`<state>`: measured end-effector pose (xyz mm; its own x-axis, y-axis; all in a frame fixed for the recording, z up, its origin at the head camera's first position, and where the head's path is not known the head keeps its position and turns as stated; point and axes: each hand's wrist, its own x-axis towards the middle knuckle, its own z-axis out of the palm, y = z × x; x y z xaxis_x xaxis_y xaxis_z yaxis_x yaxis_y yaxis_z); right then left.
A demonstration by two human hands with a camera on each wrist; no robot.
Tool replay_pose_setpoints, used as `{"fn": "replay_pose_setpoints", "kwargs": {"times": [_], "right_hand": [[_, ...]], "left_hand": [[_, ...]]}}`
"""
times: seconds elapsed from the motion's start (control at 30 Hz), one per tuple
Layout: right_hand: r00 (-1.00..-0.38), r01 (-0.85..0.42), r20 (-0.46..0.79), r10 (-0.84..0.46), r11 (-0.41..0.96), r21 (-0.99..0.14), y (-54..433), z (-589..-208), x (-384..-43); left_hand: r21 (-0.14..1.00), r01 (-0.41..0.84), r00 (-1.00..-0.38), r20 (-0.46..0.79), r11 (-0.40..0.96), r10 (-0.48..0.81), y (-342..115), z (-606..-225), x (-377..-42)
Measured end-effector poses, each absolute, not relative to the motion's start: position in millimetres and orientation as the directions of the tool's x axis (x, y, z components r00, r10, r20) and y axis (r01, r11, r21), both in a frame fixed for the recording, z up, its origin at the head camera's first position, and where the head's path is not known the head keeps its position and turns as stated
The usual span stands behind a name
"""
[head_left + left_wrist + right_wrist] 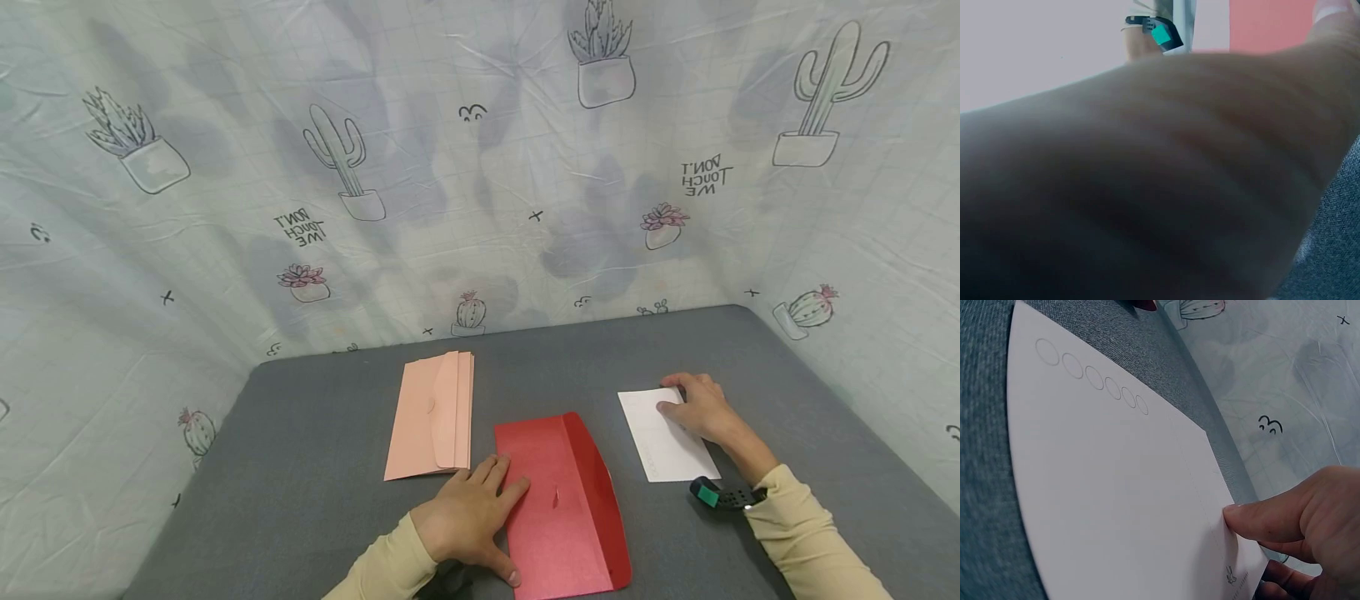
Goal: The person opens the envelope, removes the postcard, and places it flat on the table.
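Note:
A red envelope [551, 500] lies on the table with its flap unfolded to the right. My left hand [474, 515] rests at its left edge, fingers spread and thumb on the lower corner. To the right, my right hand [701, 407] pinches the upper right edge of a white card [660, 437]. In the right wrist view the card [1116, 481] bears a row of outlined circles and a small printed mark, with the thumb [1266, 519] on its face and fingers behind it. The left wrist view is mostly blocked by a blurred forearm or palm.
A stack of pink envelopes [429, 412] lies left of the red one on the grey table [315, 467]. White cloth [480, 183] with cactus drawings hangs behind and at the sides. A black strap with a green patch [708, 495] is around the right wrist.

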<state>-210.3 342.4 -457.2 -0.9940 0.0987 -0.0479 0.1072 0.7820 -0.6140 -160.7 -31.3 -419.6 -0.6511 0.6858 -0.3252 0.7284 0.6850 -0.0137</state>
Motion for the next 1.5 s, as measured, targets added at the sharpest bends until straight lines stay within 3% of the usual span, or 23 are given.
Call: {"fn": "replay_pose_setpoints", "kwargs": {"times": [1.5], "right_hand": [[-0.995, 0.094, -0.027, 0.099, 0.784, -0.614, 341.2, -459.3, -210.3]], "left_hand": [[-0.003, 0.721, -0.655, -0.328, 0.693, 0.681, -31.7, -421.3, -161.2]]}}
